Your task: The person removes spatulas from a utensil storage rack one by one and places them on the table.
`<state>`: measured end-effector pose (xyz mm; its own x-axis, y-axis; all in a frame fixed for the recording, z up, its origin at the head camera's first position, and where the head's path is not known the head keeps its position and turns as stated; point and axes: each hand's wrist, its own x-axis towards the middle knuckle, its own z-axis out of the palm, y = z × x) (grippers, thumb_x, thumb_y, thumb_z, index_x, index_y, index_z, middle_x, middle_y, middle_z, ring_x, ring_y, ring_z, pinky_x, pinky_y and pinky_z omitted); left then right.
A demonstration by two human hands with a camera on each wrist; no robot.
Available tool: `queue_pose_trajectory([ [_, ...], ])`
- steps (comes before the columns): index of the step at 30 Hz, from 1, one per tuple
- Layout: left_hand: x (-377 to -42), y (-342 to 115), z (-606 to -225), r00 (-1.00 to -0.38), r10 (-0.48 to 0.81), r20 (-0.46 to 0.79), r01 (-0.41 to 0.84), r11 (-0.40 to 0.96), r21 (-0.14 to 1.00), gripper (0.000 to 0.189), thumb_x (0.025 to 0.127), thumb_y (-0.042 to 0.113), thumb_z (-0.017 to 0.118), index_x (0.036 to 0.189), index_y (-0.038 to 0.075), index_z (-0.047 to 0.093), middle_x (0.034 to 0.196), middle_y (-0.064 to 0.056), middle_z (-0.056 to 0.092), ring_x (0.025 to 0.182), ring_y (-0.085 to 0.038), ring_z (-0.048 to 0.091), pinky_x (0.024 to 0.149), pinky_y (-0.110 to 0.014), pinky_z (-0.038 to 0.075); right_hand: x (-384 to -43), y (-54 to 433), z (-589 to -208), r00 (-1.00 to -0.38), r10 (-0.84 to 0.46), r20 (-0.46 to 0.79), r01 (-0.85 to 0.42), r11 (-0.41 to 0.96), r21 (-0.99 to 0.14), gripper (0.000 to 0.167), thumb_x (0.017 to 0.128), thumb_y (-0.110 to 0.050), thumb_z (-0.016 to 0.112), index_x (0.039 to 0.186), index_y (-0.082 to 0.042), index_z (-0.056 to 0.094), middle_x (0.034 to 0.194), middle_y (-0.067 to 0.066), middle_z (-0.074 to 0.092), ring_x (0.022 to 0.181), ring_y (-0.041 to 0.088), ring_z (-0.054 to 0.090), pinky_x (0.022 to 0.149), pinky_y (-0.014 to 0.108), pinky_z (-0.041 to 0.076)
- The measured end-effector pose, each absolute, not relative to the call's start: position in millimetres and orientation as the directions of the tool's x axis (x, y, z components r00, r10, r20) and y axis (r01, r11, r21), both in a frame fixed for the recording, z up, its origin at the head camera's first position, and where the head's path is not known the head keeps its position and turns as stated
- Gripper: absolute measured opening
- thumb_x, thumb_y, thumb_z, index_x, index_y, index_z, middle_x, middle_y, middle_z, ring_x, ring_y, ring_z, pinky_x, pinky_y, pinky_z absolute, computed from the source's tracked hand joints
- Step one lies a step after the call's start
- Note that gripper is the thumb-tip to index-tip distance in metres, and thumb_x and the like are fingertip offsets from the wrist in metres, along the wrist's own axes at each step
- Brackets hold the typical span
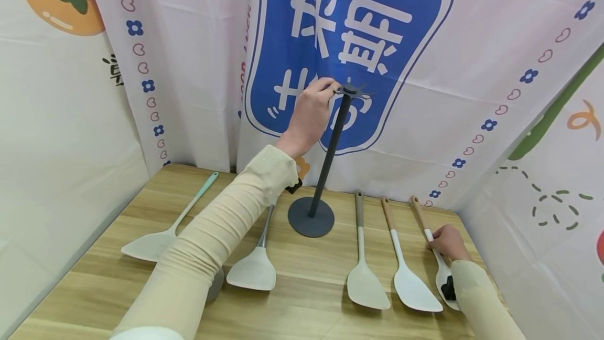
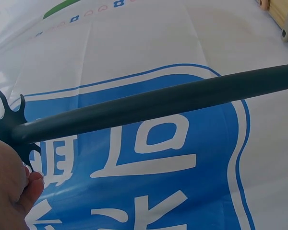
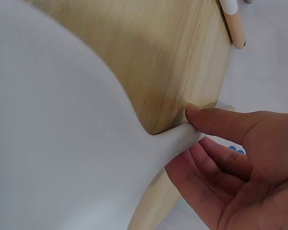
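A dark grey utensil stand [image 1: 330, 156] with a round base is upright near the back of the table, topped by a ring of hooks [image 1: 351, 89]. With thumb and fingers my left hand [image 1: 309, 117] pinches one of these hooks, on the left side; the left wrist view also shows the fingertips on a hook [image 2: 33, 149]. At the far right, my right hand [image 1: 450, 243] holds a white spatula with a wooden handle [image 1: 419, 211] by its neck. Close up in the right wrist view, the spatula's broad white head [image 3: 62, 120] is in front of the pinching thumb and fingers.
To the left of my right hand lie a white spatula with a wooden handle [image 1: 415, 285] and a beige spatula [image 1: 368, 285]. Another turner [image 1: 252, 269] and a mint-handled spatula [image 1: 148, 244] lie left of the stand. A grey round piece [image 1: 216, 285] is partly hidden by my left sleeve.
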<state>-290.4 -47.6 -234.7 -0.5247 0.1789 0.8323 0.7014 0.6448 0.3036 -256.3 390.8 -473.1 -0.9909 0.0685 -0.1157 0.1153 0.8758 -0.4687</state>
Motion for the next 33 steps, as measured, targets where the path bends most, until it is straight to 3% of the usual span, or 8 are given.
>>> queue_pose_trajectory([
  [18,-293.3,-53.9,-236.4,-0.550,0.185,0.815,0.710,0.618,0.339,0.031,0.103,-0.007,0.049,0.129,-0.006,0.066,0.128,-0.015,0.065,0.122,-0.025,0.063,0.108,-0.021,0.047,-255.8,395.1,-475.2,-0.988,0.066,-0.138,0.122,0.886,-0.448,0.023,0.077,-0.004,0.078,0.088,0.014,0.070,0.079,0.016,0.067,0.067,0.020,0.060,0.055,0.027,0.051],
  [22,-295.6,-57.5,-238.8,-0.561,0.184,0.807,0.725,0.580,0.372,0.033,0.102,-0.008,0.049,0.131,-0.005,0.065,0.130,-0.015,0.064,0.124,-0.025,0.062,0.108,-0.020,0.046,-257.2,392.7,-475.0,-0.981,0.069,-0.181,0.144,0.886,-0.441,0.021,0.081,-0.009,0.077,0.081,0.011,0.069,0.071,0.010,0.062,0.063,0.018,0.056,0.054,0.027,0.050],
  [25,-296.8,-60.2,-240.8,-0.570,0.185,0.801,0.732,0.556,0.393,0.034,0.102,-0.009,0.049,0.132,-0.006,0.063,0.131,-0.015,0.062,0.124,-0.025,0.061,0.108,-0.021,0.047,-258.5,390.7,-475.5,-0.978,0.060,-0.202,0.143,0.892,-0.429,0.031,0.084,-0.012,0.074,0.061,-0.003,0.056,0.057,-0.002,0.045,0.054,0.013,0.047,0.050,0.024,0.044],
  [29,-298.9,-62.1,-243.4,-0.563,0.198,0.803,0.742,0.549,0.385,0.035,0.102,-0.008,0.048,0.134,-0.007,0.061,0.131,-0.017,0.060,0.121,-0.025,0.060,0.102,-0.024,0.051,-259.7,388.4,-474.2,-0.980,0.028,-0.196,0.108,0.906,-0.410,0.048,0.085,-0.016,0.072,0.056,-0.018,0.034,0.054,-0.008,0.027,0.050,0.008,0.030,0.049,0.022,0.030],
  [33,-299.3,-63.9,-244.2,-0.559,0.209,0.802,0.739,0.563,0.369,0.035,0.102,-0.006,0.048,0.135,-0.007,0.061,0.132,-0.018,0.057,0.117,-0.026,0.060,0.094,-0.026,0.055,-264.1,382.0,-463.1,-0.983,0.008,-0.182,0.077,0.924,-0.376,0.038,0.087,-0.022,0.069,0.065,-0.007,0.043,0.062,0.002,0.037,0.058,0.017,0.036,0.054,0.029,0.034],
])
